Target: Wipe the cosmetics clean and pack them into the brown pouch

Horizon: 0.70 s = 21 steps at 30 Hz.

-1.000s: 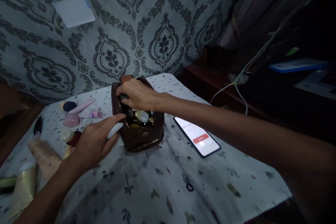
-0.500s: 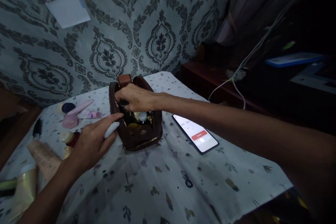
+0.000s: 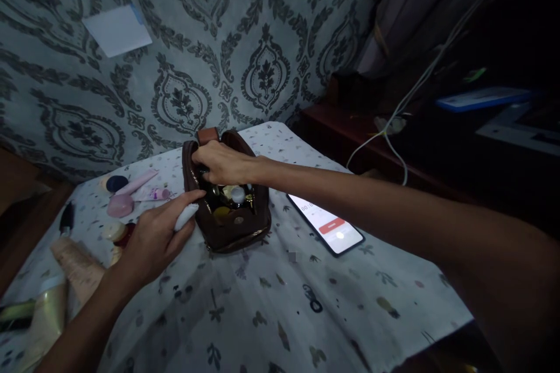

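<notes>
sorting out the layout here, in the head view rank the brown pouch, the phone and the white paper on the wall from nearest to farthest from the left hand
1. Brown pouch: right beside the left hand, whose fingertips touch its open edge.
2. Phone: flat on the cloth, beyond the pouch to the right.
3. White paper: up on the patterned wall, well behind and above the hand.
</notes>
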Each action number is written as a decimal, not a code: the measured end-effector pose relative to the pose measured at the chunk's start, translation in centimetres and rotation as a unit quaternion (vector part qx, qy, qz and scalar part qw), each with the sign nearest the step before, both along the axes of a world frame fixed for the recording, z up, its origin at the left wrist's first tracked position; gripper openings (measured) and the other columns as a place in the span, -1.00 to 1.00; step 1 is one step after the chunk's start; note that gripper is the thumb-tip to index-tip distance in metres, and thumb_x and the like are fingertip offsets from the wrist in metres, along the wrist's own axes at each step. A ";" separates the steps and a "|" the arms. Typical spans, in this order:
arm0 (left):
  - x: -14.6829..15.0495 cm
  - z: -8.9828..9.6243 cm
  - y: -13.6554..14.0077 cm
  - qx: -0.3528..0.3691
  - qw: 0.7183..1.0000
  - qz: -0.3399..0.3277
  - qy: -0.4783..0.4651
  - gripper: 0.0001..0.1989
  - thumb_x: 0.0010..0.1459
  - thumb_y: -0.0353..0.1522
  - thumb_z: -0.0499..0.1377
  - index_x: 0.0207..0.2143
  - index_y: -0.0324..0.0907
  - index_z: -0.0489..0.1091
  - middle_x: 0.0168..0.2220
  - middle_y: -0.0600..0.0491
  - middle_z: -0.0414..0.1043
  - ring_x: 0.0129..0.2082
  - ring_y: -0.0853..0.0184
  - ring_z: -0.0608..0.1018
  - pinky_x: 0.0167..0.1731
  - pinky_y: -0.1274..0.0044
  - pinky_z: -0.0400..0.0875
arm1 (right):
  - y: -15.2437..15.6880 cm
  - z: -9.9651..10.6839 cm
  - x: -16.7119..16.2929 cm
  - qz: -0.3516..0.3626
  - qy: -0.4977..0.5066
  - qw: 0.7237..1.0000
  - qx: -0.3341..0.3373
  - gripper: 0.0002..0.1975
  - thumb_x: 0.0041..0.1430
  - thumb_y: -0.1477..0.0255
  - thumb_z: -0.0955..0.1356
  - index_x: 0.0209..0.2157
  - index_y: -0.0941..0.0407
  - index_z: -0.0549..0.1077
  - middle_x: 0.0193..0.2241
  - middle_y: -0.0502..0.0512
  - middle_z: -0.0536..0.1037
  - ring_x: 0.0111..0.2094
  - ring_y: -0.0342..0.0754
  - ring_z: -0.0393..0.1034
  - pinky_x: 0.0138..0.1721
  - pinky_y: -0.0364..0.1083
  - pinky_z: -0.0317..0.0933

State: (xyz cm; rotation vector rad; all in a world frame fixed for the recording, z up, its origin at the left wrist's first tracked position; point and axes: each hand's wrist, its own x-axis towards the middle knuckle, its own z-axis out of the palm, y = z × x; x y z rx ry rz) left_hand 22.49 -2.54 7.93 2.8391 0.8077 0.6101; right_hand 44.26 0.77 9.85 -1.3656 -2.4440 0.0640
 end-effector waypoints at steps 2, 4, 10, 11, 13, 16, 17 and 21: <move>-0.1 0.0 0.0 0.000 1.000 -0.002 0.002 -0.63 0.33 -0.29 -0.03 0.11 -0.18 0.34 -0.34 0.08 0.54 -0.42 0.34 0.57 -0.28 0.56 0.43 | 0.1 0.1 0.1 -0.002 -0.004 1.000 -0.001 -0.85 0.09 0.63 0.32 -0.26 0.25 0.44 -0.29 0.16 0.55 -0.30 -0.03 0.38 -0.34 -0.11 0.14; -0.2 -0.1 0.0 0.002 1.000 -0.002 0.006 -0.63 0.33 -0.30 -0.03 0.12 -0.17 0.33 -0.32 0.08 0.54 -0.41 0.35 0.57 -0.26 0.56 0.43 | 0.2 0.2 0.1 0.001 -0.011 1.000 0.001 -0.85 0.09 0.64 0.32 -0.26 0.25 0.44 -0.27 0.18 0.55 -0.28 -0.02 0.39 -0.32 -0.11 0.15; 0.0 0.1 0.0 0.015 1.000 -0.002 0.013 -0.63 0.31 -0.32 -0.04 0.11 -0.17 0.34 -0.33 0.08 0.56 -0.43 0.34 0.56 -0.29 0.55 0.44 | 0.5 0.1 0.5 0.006 -0.030 1.000 -0.005 -0.85 0.14 0.64 0.32 -0.22 0.27 0.43 -0.20 0.20 0.54 -0.17 0.00 0.38 -0.20 -0.10 0.18; 0.0 0.2 0.0 0.015 1.000 -0.002 0.013 -0.63 0.31 -0.32 -0.04 0.10 -0.18 0.35 -0.34 0.08 0.56 -0.43 0.34 0.57 -0.30 0.56 0.44 | 0.5 0.0 0.5 0.005 -0.031 0.999 -0.008 -0.84 0.15 0.64 0.32 -0.20 0.27 0.42 -0.19 0.20 0.53 -0.17 0.00 0.38 -0.19 -0.09 0.18; 0.1 0.3 0.0 0.010 1.000 -0.001 0.015 -0.63 0.31 -0.31 -0.05 0.09 -0.18 0.36 -0.34 0.08 0.56 -0.43 0.33 0.57 -0.32 0.56 0.43 | 0.6 -0.2 0.6 -0.001 -0.030 0.999 -0.015 -0.84 0.16 0.63 0.31 -0.18 0.27 0.42 -0.18 0.20 0.52 -0.18 -0.01 0.37 -0.19 -0.09 0.19; 0.1 0.2 0.0 0.002 1.000 0.003 0.014 -0.63 0.30 -0.31 -0.05 0.09 -0.17 0.35 -0.33 0.09 0.56 -0.43 0.34 0.57 -0.32 0.56 0.42 | 0.6 -0.5 0.6 -0.012 -0.020 1.000 -0.018 -0.84 0.16 0.61 0.33 -0.18 0.25 0.41 -0.19 0.19 0.52 -0.19 0.00 0.38 -0.21 -0.08 0.18; 0.1 0.2 0.0 0.001 1.000 0.004 0.013 -0.62 0.30 -0.31 -0.04 0.09 -0.16 0.35 -0.33 0.09 0.56 -0.43 0.34 0.56 -0.33 0.56 0.42 | 0.6 -0.6 0.6 -0.016 -0.016 1.000 -0.019 -0.84 0.15 0.60 0.34 -0.19 0.25 0.41 -0.19 0.19 0.52 -0.20 0.00 0.39 -0.23 -0.09 0.18; 0.0 -0.1 0.1 0.001 1.000 0.000 0.009 -0.61 0.29 -0.33 -0.03 0.11 -0.16 0.33 -0.30 0.09 0.56 -0.41 0.34 0.57 -0.31 0.56 0.42 | 0.7 -0.9 0.5 -0.025 -0.012 0.999 -0.021 -0.82 0.13 0.61 0.34 -0.19 0.26 0.42 -0.20 0.20 0.52 -0.20 0.02 0.40 -0.22 -0.08 0.19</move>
